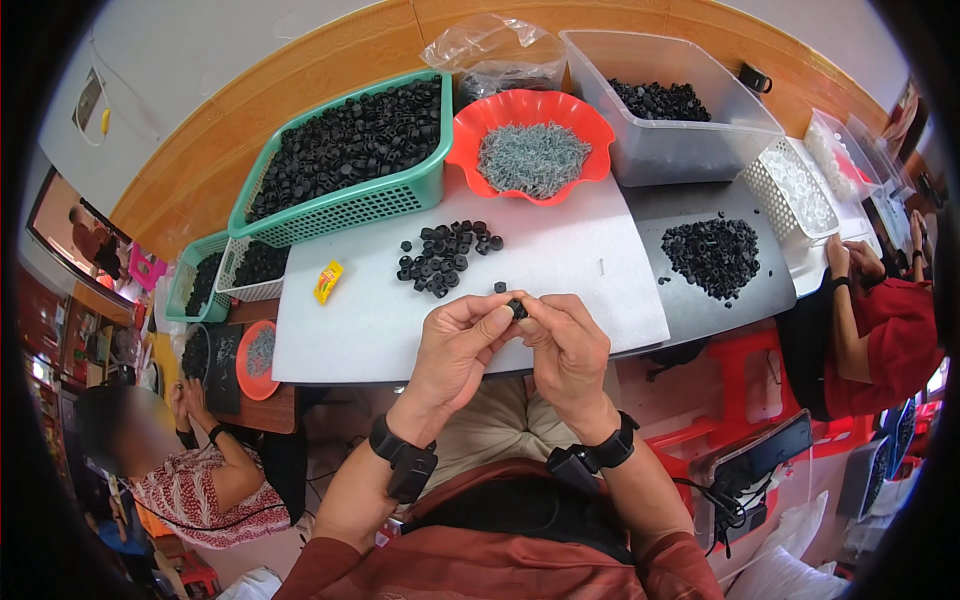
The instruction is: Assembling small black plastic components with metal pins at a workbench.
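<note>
One blk part [517, 309] pinched btwn L/R fingers [494, 320]

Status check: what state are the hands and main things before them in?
Left hand: pinching a black piece
Right hand: pinching the same piece
Large green basket: open, heaped with black parts
Loose pile: spread on the white sheet
Scalloped red bowl: open, holding metal bits
Clear bin: open, partly filled
Plastic bag: crumpled
Yellow packet: lying down; sealed or opened, can't tell

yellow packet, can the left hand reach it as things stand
Probably yes: the yellow packet lies on the white sheet with nothing visible between it and the left hand, though that hand and the right hand hold a small black part.
</note>
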Available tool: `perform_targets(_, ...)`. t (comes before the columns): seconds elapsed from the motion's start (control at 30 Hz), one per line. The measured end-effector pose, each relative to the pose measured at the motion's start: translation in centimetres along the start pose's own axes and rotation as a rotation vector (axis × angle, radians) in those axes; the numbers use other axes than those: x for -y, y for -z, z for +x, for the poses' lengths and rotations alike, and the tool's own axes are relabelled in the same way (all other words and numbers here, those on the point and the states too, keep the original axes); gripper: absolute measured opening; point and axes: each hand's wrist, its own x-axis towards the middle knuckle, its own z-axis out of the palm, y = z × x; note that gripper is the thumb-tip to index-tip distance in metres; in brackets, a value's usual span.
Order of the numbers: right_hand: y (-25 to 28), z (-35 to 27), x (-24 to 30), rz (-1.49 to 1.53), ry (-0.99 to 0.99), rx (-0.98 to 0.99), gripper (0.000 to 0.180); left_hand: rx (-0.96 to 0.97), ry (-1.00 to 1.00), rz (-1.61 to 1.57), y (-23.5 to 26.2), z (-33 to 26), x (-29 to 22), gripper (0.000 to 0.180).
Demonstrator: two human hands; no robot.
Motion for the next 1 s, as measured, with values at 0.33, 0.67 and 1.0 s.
perform_targets(0.33, 0.2, 0.1, 0.1, 0.067, -0.068, 0.012, 0.022, 0.034, -0.039, 0.059, 0.4, 0.2, 0.2, 0.019)
perform_targets(0.67, -0.2, -0.1, 0.2, -0.015, -0.067, -0.044, 0.019, 0.003, -0.05, 0.134, -0.5, -0.1, 0.2, 0.022)
perform_targets(1.0, -0.7, 0.5, 0.5, -0.086, -0.007, -0.082, 0.016, -0.033, -0.064, 0.186, -1.2, -0.5, 0.2, 0.026)
